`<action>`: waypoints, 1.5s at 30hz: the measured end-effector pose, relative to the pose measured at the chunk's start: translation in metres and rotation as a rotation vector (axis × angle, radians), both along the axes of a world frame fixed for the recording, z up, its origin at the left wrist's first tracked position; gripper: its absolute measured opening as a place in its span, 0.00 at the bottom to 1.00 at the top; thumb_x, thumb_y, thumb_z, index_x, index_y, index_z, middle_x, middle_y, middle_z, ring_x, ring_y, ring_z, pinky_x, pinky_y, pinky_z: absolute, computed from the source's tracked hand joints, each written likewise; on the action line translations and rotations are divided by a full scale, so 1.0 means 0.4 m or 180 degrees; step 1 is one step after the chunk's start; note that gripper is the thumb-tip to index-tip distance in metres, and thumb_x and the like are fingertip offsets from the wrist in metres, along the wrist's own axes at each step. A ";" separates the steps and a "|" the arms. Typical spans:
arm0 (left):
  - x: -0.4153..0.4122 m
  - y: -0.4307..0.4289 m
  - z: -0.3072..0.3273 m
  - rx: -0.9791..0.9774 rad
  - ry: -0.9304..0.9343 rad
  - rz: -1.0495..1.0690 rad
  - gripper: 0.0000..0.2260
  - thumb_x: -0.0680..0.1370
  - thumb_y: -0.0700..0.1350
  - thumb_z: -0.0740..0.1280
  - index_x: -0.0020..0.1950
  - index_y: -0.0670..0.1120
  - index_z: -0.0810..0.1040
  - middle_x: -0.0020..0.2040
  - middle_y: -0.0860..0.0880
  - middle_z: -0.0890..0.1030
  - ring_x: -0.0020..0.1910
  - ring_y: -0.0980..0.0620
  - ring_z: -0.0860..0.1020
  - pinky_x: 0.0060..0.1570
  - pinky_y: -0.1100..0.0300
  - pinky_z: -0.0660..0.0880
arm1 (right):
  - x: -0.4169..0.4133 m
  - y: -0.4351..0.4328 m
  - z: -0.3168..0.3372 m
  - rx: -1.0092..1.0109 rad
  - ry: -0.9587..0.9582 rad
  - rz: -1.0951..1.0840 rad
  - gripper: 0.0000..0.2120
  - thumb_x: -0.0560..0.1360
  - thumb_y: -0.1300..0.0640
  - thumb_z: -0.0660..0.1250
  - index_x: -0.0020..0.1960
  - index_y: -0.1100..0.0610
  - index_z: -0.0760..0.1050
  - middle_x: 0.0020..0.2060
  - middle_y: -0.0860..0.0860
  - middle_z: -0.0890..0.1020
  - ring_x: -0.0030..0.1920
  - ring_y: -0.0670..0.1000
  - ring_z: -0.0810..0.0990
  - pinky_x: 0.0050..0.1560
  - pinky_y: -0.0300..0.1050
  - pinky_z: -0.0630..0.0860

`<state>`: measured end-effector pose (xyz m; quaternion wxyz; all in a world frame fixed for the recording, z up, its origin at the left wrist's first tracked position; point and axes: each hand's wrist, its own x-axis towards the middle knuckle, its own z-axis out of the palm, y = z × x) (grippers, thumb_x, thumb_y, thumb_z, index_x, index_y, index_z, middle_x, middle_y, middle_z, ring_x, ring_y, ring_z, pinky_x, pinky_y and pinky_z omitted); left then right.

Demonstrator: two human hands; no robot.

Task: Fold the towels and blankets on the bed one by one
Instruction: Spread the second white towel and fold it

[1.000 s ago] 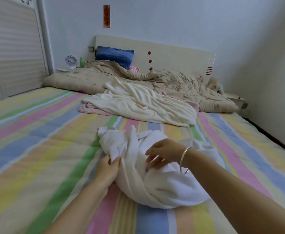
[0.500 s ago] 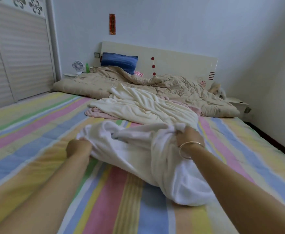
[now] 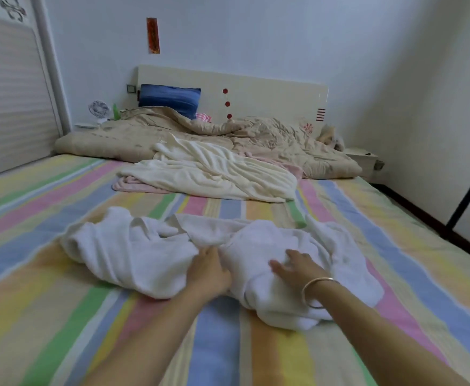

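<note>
White towel (image 3: 150, 254): thick terry, soft nap, crumpled into rolls and deep creases. It lies on the near half of the bed (image 3: 61, 316), on a flat woven sheet striped in pastel green, pink, blue, yellow and orange.

Long axis runs left to right across the stripes, with the right end a little nearer the camera. The left part is a loose roll. The right part is a rounded mound with a flatter flap trailing to the near right.

Left hand (image 3: 208, 271): forearm reaches straight forward, palm down, fingers straight and together. Fingertips push into the crease between roll and mound. Grip slack, nothing clasped.

Right hand (image 3: 297, 270): palm down on the mound, fingers spread and pointing left-forward, thumb out. Grip flat, pressing and not pinching. A thin metal bangle (image 3: 316, 292) circles the wrist.

Farther up the bed, well apart from the towel:
- A cream blanket (image 3: 214, 174), fleecy and rippled in long folds, lies partly over a pink towel (image 3: 133, 186).
- A beige quilt (image 3: 144, 137), puffy and rumpled, is bunched below the pale headboard (image 3: 270, 93).
- A blue pillow (image 3: 169, 98) leans on the headboard.
</note>
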<state>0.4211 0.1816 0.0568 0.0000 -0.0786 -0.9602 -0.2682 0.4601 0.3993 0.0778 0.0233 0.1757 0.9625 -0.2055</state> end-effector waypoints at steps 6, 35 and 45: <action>0.049 0.076 -0.041 -0.0055 0.0043 0.0122 0.36 0.78 0.47 0.61 0.79 0.44 0.41 0.75 0.42 0.62 0.71 0.42 0.66 0.66 0.49 0.68 | 0.087 0.070 -0.036 0.0709 0.0667 0.0189 0.16 0.78 0.42 0.58 0.59 0.52 0.65 0.54 0.54 0.77 0.52 0.59 0.78 0.43 0.49 0.70; 0.109 0.417 -0.093 0.0320 0.0692 -0.0837 0.47 0.75 0.53 0.67 0.77 0.55 0.31 0.51 0.51 0.80 0.43 0.53 0.79 0.45 0.59 0.77 | -0.066 0.566 -0.102 -0.1520 -0.0231 0.0745 0.39 0.69 0.47 0.74 0.73 0.56 0.59 0.63 0.54 0.73 0.60 0.58 0.75 0.60 0.53 0.73; 0.004 0.314 0.066 -0.2819 0.0769 0.1311 0.51 0.76 0.52 0.67 0.74 0.39 0.26 0.57 0.47 0.81 0.60 0.47 0.75 0.56 0.57 0.69 | 0.179 0.982 0.053 0.0272 -0.0356 -0.1210 0.26 0.74 0.45 0.65 0.66 0.59 0.70 0.58 0.58 0.79 0.56 0.59 0.78 0.53 0.47 0.74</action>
